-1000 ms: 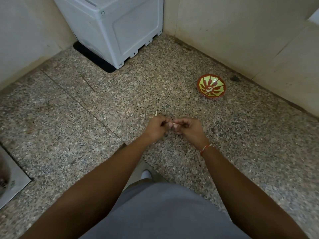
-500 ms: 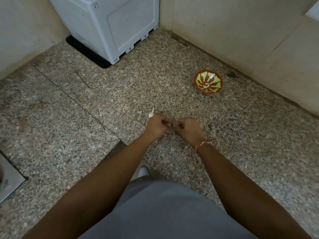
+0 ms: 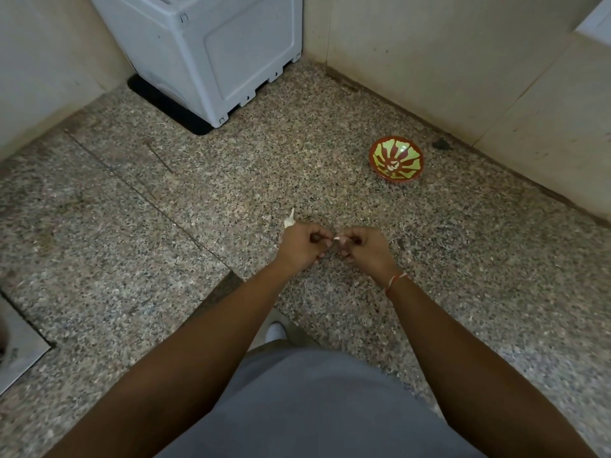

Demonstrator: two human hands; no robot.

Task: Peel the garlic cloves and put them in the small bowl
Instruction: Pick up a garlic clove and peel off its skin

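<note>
My left hand (image 3: 299, 244) grips a garlic bulb (image 3: 290, 221); only its pale top and stem poke out above the knuckles. My right hand (image 3: 365, 247), with a red thread at the wrist, is curled, its fingertips pinching a small white garlic clove (image 3: 337, 239) between the two hands. The hands almost touch above the speckled stone floor. The small bowl (image 3: 396, 159), red with green petal shapes, sits on the floor up and to the right of my hands, with a few pale peeled cloves at its bottom.
A grey plastic appliance (image 3: 211, 51) on a black mat stands in the far corner. Cream walls (image 3: 463, 61) run behind the bowl. A metal plate (image 3: 16, 345) lies at the left edge. My grey-clothed lap (image 3: 314, 408) fills the bottom.
The hands drew slightly apart and came close again. More of the garlic bulb's top now shows above my left hand. The camera view shifted a little.
</note>
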